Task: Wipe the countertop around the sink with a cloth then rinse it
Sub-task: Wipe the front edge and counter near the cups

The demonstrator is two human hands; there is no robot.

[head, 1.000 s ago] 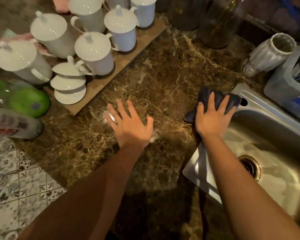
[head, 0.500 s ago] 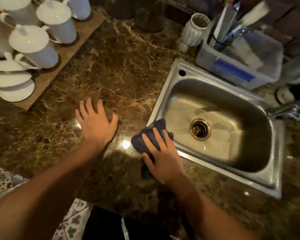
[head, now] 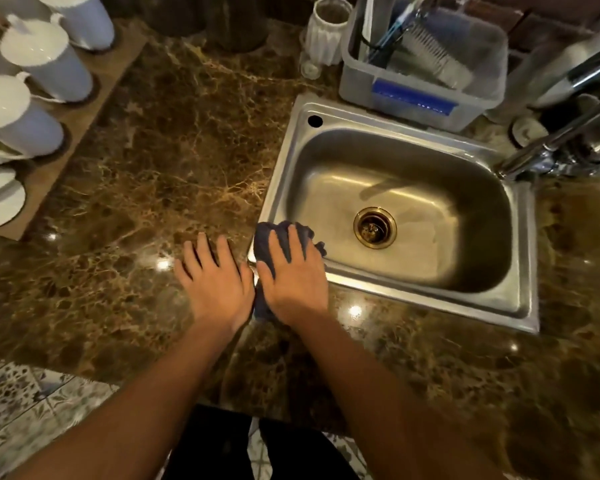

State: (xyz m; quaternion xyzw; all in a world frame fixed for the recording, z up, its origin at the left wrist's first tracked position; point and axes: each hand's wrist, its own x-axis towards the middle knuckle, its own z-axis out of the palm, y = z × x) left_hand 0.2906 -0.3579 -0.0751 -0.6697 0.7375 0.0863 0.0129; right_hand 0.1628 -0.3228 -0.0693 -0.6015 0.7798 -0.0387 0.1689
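Steel sink: smooth rect. basin.
Cloth: dark, crumpled, on sink's near-left corner.
R hand: spread flat, pressing cloth.
L hand: flat on veined marble countertop, left of sink.

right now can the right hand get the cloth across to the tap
Probably yes. The right hand presses the cloth on the near left corner of the sink; nothing stands in the sink between it and the tap at the far right, though it looks a stretch.

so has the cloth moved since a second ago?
Yes. The cloth slid along the sink rim, from the hole at its far-left corner to the near-left corner.
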